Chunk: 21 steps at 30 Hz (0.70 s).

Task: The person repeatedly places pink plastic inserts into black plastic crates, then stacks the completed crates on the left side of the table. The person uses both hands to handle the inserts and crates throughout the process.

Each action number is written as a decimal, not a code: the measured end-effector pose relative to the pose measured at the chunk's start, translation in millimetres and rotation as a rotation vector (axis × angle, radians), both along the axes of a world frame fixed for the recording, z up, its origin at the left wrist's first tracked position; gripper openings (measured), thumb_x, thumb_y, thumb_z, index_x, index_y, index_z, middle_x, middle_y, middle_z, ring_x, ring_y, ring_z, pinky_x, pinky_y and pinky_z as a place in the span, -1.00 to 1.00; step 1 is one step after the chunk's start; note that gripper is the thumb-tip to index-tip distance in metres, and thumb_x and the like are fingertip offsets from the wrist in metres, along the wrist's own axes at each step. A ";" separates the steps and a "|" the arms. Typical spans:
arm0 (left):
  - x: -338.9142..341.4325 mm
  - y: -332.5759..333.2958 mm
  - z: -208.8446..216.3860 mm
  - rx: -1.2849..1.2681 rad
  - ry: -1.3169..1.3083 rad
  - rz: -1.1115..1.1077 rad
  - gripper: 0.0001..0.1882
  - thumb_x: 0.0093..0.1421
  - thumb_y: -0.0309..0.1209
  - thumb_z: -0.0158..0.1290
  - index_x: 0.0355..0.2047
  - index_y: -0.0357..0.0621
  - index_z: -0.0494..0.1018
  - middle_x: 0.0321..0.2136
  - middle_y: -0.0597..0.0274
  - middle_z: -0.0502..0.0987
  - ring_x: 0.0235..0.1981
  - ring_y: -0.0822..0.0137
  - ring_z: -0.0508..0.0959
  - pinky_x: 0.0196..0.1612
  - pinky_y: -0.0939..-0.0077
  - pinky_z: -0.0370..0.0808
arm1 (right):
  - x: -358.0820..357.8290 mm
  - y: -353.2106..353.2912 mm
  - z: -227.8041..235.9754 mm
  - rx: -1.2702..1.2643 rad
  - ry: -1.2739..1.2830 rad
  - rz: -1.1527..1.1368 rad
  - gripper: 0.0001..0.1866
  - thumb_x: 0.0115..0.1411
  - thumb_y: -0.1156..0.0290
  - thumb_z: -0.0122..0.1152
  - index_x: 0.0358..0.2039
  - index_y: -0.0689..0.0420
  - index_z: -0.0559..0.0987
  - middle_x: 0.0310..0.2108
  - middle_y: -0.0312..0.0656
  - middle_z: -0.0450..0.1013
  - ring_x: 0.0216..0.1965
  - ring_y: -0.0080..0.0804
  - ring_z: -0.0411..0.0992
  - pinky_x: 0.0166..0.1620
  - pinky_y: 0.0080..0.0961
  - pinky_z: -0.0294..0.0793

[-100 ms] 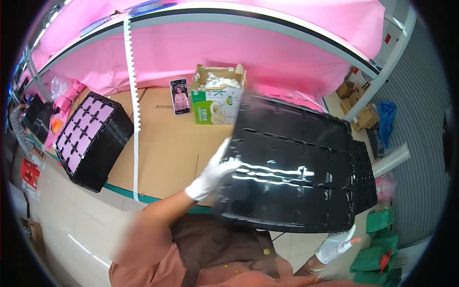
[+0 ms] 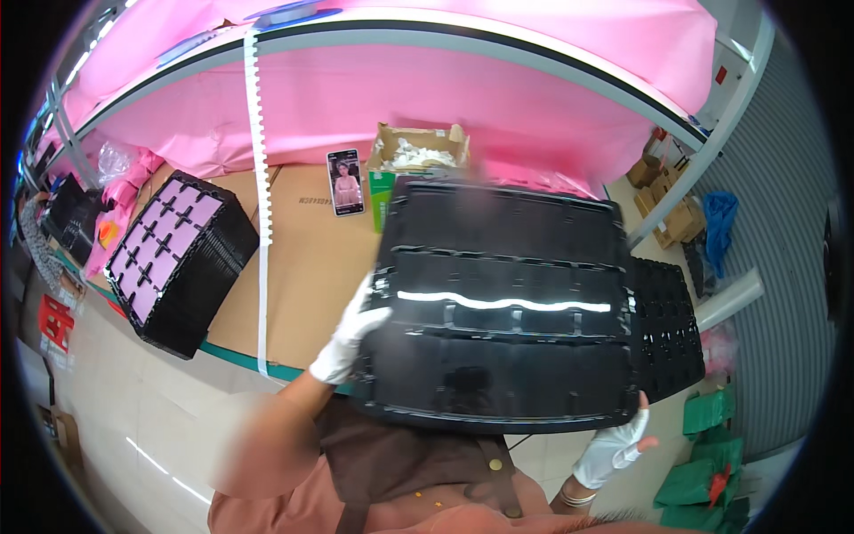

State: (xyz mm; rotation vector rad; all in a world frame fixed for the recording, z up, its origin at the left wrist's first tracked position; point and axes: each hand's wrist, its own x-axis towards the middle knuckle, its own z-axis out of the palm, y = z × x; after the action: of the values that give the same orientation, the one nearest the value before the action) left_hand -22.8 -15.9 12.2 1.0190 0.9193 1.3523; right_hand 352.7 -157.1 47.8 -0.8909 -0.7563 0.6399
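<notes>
A large shiny black plastic tray (image 2: 498, 365), divided into shallow sections, is lifted above the table's front edge. At its left edge, my white-gloved left hand (image 2: 349, 336) is closed on the rim, with part of the fingers hidden behind it. My right hand (image 2: 614, 445), in a white glove with bare fingertips, grips the lower right corner. Just behind the tray's right side are more black trays (image 2: 667, 329). To the left on the table stands a stack of black trays (image 2: 200, 285) whose top one has pink compartments.
A phone (image 2: 346, 182) leans upright near an open carton (image 2: 418, 147) with white scraps inside, partly covered by the tray. From the shelf edge (image 2: 445, 36) hangs a white notched strip (image 2: 263, 222). Brown cardboard (image 2: 311, 267) covers the table. Green bundles (image 2: 707, 445) sit at lower right.
The tray has shifted left, along with both hands, and lies more level across the view. It now covers more of the carton and uncovers more of the trays on the right.
</notes>
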 end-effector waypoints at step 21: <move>-148.9 -37.8 -67.7 0.216 0.548 0.586 -0.31 0.27 -0.34 0.02 0.34 -0.29 0.07 0.31 -0.09 0.18 0.36 0.04 0.13 0.39 0.19 0.02 | -45.9 140.5 -72.0 -0.556 -0.736 0.146 -0.65 0.37 0.19 0.09 -0.16 0.29 0.54 -0.40 -0.25 0.51 -0.31 -0.50 0.50 -0.28 -0.58 0.45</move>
State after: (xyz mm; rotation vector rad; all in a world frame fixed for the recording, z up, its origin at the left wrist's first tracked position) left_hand -171.8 -53.7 -55.5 1.3887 1.5964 1.7127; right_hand 306.9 -16.6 -24.2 -1.6358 -1.3414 0.6633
